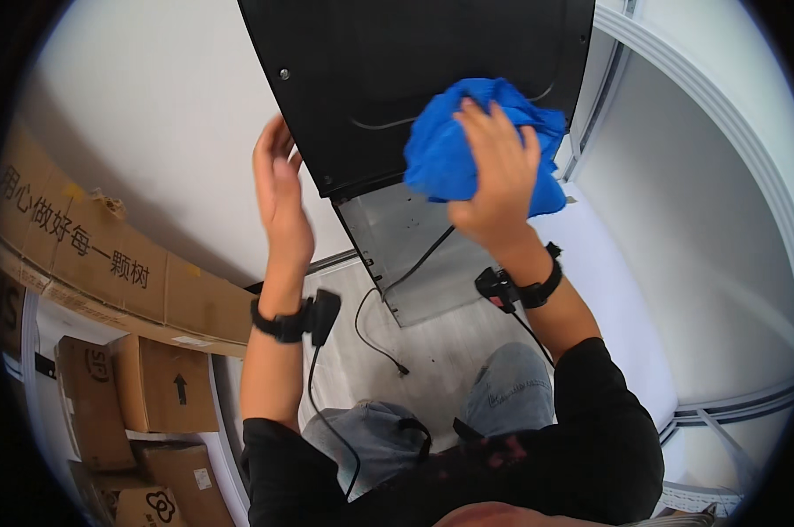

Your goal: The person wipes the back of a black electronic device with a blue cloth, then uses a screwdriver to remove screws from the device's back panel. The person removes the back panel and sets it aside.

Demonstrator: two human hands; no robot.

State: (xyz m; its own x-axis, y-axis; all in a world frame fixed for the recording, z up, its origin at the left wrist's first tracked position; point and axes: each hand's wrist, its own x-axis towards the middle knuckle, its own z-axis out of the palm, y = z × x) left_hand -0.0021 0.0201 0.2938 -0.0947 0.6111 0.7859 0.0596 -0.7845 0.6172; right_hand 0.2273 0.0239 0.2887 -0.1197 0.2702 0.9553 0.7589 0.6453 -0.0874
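A tall black metal cabinet (370, 105), some kind of appliance, stands in front of me with screws along its edges. My right hand (500, 171) presses a crumpled blue cloth (441, 145) against the lower right part of its black panel, fingers spread over the fabric. At the cabinet's left edge, my left hand (283, 189) is upright with extended fingers, its fingertips partly hidden behind that side; nothing shows in its palm. Below the black panel is a grey metal section (405, 237), from which a black power cord (421, 259) runs down to the floor.
A long cardboard box (107, 255) lies along the left, above a shelf with several brown cartons (176, 382). White metal framing (704, 97) curves along the right. The cord's plug (402, 369) lies on the wooden floor (344, 334) near my knees. Cabled straps circle both wrists.
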